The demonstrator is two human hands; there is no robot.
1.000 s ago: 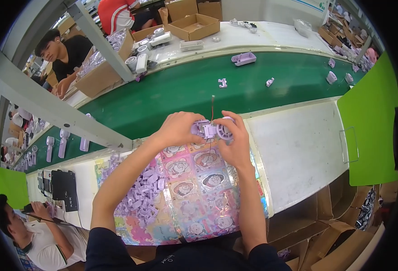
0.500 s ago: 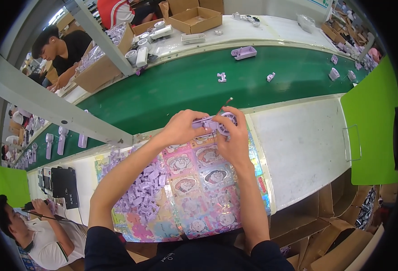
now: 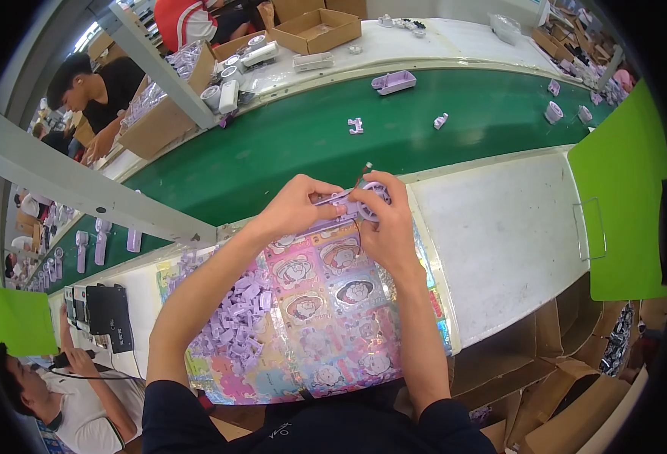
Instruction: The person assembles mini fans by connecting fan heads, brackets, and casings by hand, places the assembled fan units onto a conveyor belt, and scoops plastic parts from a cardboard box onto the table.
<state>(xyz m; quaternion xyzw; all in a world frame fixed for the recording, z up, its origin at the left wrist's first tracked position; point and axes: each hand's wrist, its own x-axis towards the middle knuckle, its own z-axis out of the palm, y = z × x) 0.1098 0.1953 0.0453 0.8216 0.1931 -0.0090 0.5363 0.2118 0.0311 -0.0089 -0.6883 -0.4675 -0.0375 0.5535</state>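
Observation:
Over the far edge of a shiny picture-covered mat (image 3: 326, 333), both hands hold a lilac plastic fan housing (image 3: 345, 210) with a round, spoked end. My left hand (image 3: 299, 206) is closed on its long handle end, the thumb pressed along the inside. The fingers of my right hand (image 3: 389, 231) are wrapped round the circular end. From beside that end a dark reddish wire with a small pale connector (image 3: 367, 166) sticks up. On the mat's left part, under my left forearm, lies a heap of small lilac plastic parts (image 3: 231, 321).
Beyond the mat runs a green conveyor belt (image 3: 273, 163) carrying a lilac shell (image 3: 393, 82) and other lilac parts. A grey metal post (image 3: 106, 185) slants across the left. Black devices (image 3: 110, 314) stand left of the mat. A co-worker (image 3: 84, 397) sits lower left; cardboard boxes (image 3: 530, 363) lie lower right.
The whole view has shifted slightly. My hands have drawn the fan housing a little, and it lies more tilted. The co-worker at lower left now stretches one arm toward the black devices.

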